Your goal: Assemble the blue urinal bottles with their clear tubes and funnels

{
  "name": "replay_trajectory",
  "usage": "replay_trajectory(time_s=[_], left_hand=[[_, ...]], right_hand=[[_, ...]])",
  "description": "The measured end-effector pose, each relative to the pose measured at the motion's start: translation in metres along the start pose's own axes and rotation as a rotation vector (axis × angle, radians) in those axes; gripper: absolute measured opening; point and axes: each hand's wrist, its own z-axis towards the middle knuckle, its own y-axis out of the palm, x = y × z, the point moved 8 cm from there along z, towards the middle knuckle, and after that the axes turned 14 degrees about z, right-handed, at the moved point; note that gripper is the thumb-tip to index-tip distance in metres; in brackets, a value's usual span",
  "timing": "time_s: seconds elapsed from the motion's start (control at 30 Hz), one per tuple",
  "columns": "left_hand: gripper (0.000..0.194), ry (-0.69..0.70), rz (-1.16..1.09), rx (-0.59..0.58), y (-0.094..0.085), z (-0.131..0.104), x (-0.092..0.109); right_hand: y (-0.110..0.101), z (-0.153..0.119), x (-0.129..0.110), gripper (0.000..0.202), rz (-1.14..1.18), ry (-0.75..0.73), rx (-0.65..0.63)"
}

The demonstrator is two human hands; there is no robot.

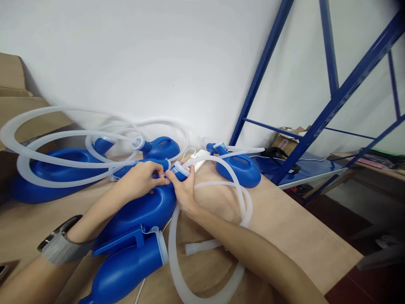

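My right hand is wrapped round a blue cap with a translucent collar, from which a pale ribbed hose loops down over the table. My left hand meets it just to the left, fingers pinched together at the cap's edge; what they hold, if anything, is hidden. Beneath both hands lies a large blue bottle with a moulded handle. Nearer to me, another blue bottle rests on its side, its pale-rimmed mouth facing right.
More blue bottles with coiled hoses lie at the left, back centre and right. A white power strip sits by the wall. Cardboard boxes stand at the left, a blue metal rack at the right.
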Motion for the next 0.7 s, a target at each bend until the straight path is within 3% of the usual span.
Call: replay_trajectory(time_s=[0.27,0.37,0.57,0.7], left_hand=[[0.046,-0.264,-0.479,-0.245,0.007,-0.013,-0.008],[0.047,-0.301,-0.476,-0.230,0.006,-0.013,-0.009],[0.048,-0.224,-0.352,-0.113,-0.001,-0.009,-0.006],[0.047,-0.222,-0.341,-0.113,-0.002,-0.009,-0.005]], right_hand=[[0.000,-0.002,-0.002,0.057,-0.031,-0.011,-0.021],[-0.001,-0.001,0.001,0.063,-0.033,-0.003,-0.013],[-0.004,-0.001,0.003,0.068,-0.043,-0.008,0.005],[-0.006,-0.001,0.005,0.070,-0.043,-0.017,-0.004]])
